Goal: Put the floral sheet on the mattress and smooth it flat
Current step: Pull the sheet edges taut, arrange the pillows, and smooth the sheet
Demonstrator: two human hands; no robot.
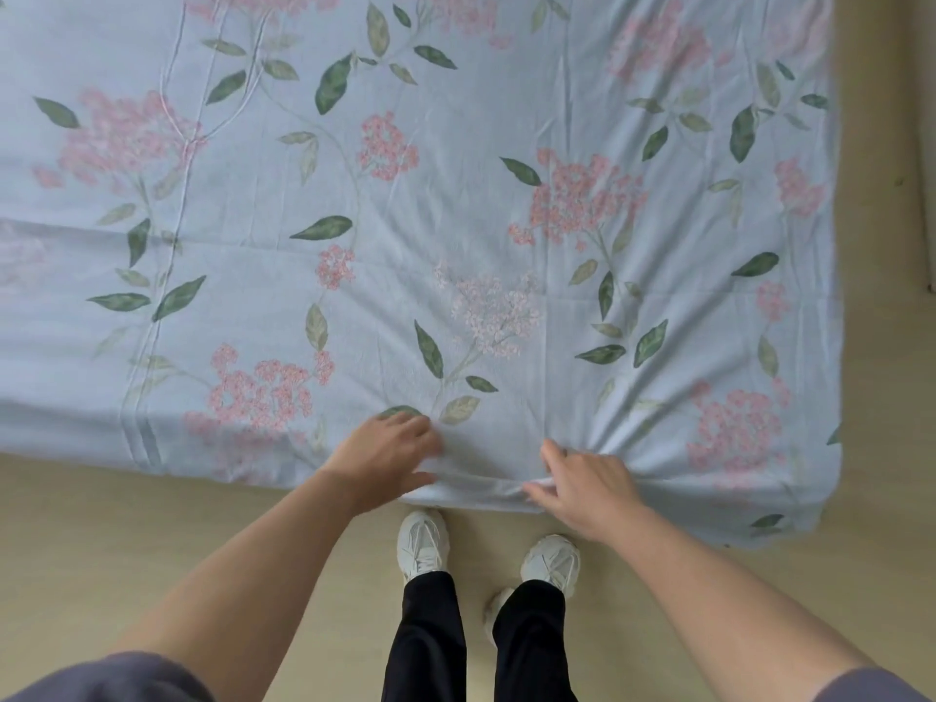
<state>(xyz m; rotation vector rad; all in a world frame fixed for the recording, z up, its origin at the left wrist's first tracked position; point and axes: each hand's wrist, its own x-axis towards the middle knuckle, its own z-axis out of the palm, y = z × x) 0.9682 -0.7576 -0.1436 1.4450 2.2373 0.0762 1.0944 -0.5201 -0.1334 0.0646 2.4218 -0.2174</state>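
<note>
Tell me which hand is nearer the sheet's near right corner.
Right. The right hand rests at the near edge of the floral sheet, partway toward the corner. The left hand lies at the same edge farther left, beyond the right hand.
</note>
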